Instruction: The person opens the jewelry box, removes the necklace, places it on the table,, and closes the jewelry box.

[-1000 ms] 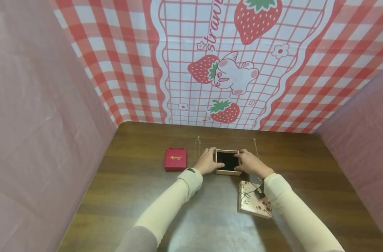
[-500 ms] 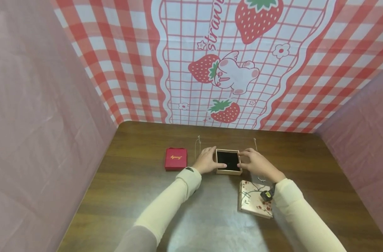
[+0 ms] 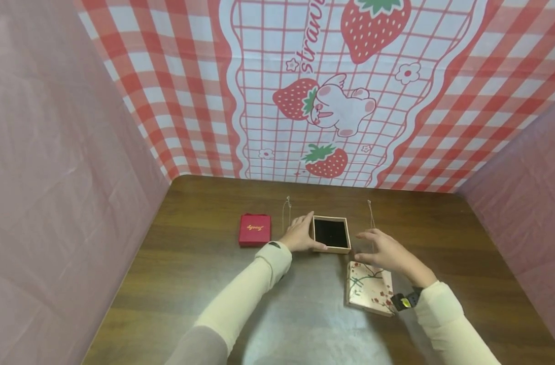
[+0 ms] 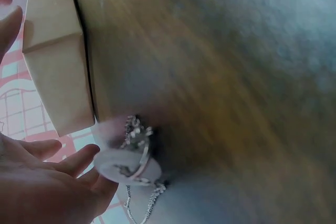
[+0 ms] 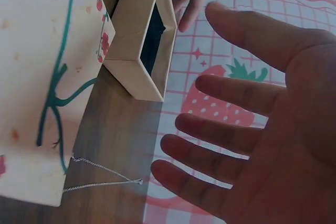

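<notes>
An open cream box [image 3: 332, 250] with a black inside sits at the middle of the table. My left hand [image 3: 299, 235] holds its left end, thumb at the near rim and fingers at the far left corner. In the right wrist view, the left thumb rests on the box's rim [image 5: 170, 56]. My right hand [image 3: 387, 252] hovers right of the box, apart from it, fingers spread and holding nothing. Below it lies a cream lid [image 3: 366, 289] printed with red flowers and green branches. A silver chain with a round pale pendant [image 4: 128, 166] lies beside my left fingers.
A red box [image 3: 254, 230] with gold lettering stands at left. One thin chain [image 3: 284, 215] lies between it and my left hand, another chain [image 3: 371, 213] beyond my right hand. A strawberry-print cloth [image 3: 323, 101] hangs behind, with pink cloth [image 3: 76, 177] at the sides.
My right hand has let go of the box's right side and drawn back right and nearer, over the lid's far edge. My left thumb has shifted slightly nearer, from inside the box to its rim.
</notes>
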Motion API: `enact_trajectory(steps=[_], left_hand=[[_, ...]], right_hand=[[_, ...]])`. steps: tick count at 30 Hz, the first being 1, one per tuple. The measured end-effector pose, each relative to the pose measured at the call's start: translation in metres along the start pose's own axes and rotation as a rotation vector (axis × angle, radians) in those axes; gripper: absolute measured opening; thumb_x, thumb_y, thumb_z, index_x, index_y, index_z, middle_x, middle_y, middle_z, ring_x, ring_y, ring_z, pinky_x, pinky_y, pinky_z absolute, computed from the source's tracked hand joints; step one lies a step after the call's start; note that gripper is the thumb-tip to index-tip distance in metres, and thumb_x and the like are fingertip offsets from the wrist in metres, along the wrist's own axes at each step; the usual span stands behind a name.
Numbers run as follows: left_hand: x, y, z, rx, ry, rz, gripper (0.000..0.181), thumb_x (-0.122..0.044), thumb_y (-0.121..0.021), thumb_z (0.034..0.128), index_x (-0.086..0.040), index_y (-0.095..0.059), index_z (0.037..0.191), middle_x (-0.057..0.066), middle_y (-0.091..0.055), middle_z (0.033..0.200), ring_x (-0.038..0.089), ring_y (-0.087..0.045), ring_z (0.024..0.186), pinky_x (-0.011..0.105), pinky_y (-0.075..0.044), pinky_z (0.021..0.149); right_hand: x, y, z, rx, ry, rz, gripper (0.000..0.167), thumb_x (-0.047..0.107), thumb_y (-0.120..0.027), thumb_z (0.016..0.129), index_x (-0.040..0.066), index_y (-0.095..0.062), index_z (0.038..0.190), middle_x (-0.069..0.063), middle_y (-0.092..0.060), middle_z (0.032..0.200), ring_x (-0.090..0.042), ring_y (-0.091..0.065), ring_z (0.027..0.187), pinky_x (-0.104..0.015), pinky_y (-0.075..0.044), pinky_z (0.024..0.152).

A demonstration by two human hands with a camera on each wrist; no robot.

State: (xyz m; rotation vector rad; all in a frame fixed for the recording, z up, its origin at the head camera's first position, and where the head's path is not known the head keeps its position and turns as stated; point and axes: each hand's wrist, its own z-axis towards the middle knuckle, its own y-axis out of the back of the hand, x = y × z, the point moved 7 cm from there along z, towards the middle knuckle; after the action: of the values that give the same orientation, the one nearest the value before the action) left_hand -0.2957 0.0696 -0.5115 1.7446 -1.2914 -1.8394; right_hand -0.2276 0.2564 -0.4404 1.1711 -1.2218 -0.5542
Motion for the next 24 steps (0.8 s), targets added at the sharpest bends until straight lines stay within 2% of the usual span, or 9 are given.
enact_trajectory(steps=[7,13,20,24], left_hand=[[-0.001,-0.001,0.0,0.025,0.003,0.015,0.115,-0.047,-0.085,0.069,-0.012,-0.018,0.156,0.016,-0.034,0.155,0.035,-0.029,0.144,0.051,-0.029,0.117],[-0.002,0.0,-0.001,0.033,0.001,0.003,0.114,-0.044,-0.086,0.0694,-0.012,-0.019,0.156,0.016,-0.035,0.155,0.034,-0.028,0.145,0.051,-0.028,0.117],[-0.002,0.0,0.0,0.024,0.001,-0.011,0.111,-0.042,-0.086,0.0685,-0.013,-0.023,0.155,0.007,-0.032,0.159,0.029,-0.026,0.148,0.052,-0.028,0.118],[-0.002,-0.002,-0.001,0.025,0.007,-0.021,0.111,-0.042,-0.087,0.0681,-0.013,-0.024,0.154,0.008,-0.034,0.158,0.028,-0.025,0.148,0.052,-0.027,0.118]], right_hand=[[0.005,-0.004,-0.025,0.033,-0.04,-0.019,0.077,0.036,-0.083,0.074,-0.004,-0.053,0.133,-0.031,-0.053,0.128,-0.046,-0.056,0.112,-0.061,-0.049,0.089],[0.005,-0.014,-0.042,0.089,-0.097,-0.046,0.09,0.04,-0.086,0.067,-0.004,-0.049,0.136,-0.035,-0.047,0.134,-0.056,-0.047,0.119,-0.066,-0.045,0.091],[0.003,-0.025,-0.053,0.118,-0.128,-0.048,0.098,0.039,-0.089,0.061,-0.003,-0.047,0.138,-0.038,-0.044,0.136,-0.059,-0.044,0.12,-0.07,-0.043,0.091],[0.001,-0.032,-0.056,0.124,-0.153,-0.021,0.104,0.038,-0.091,0.056,-0.002,-0.044,0.14,-0.039,-0.043,0.137,-0.059,-0.044,0.121,-0.07,-0.042,0.093]])
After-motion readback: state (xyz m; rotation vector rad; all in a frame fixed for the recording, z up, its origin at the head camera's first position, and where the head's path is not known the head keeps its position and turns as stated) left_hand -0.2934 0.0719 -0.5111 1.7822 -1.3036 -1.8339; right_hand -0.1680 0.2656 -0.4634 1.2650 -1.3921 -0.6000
